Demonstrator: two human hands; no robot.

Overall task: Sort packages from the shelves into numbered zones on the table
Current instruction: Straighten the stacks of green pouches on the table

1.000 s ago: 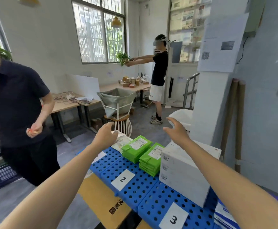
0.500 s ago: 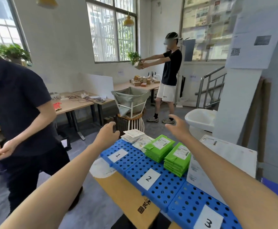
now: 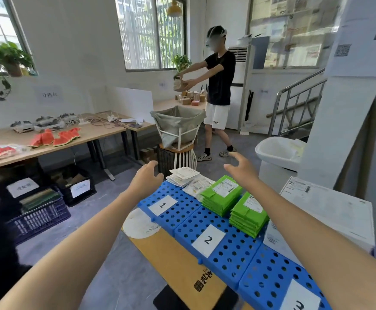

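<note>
Blue perforated zone mats lie on the table, labelled 1 (image 3: 162, 205), 2 (image 3: 208, 240) and 3 (image 3: 300, 303). White flat packets (image 3: 183, 175) sit at the far end of zone 1. Two stacks of green packages (image 3: 221, 195) (image 3: 248, 214) rest on zone 2. A large white box (image 3: 325, 211) stands by zone 3. My left hand (image 3: 145, 179) hovers over zone 1, holding nothing, fingers loosely curled. My right hand (image 3: 241, 168) hovers above the green stacks, fingers spread, empty.
A person in black (image 3: 219, 86) holds a small box by a far table. A fabric bin on a stool (image 3: 178, 128) stands just beyond the table. Dark crates (image 3: 39, 211) sit on the floor at left. A white bin (image 3: 278, 153) is at right.
The view has swung left; the person in dark clothes at left is now almost out of frame. Both empty hands stay outstretched over the table, the right fingers spreading wider.
</note>
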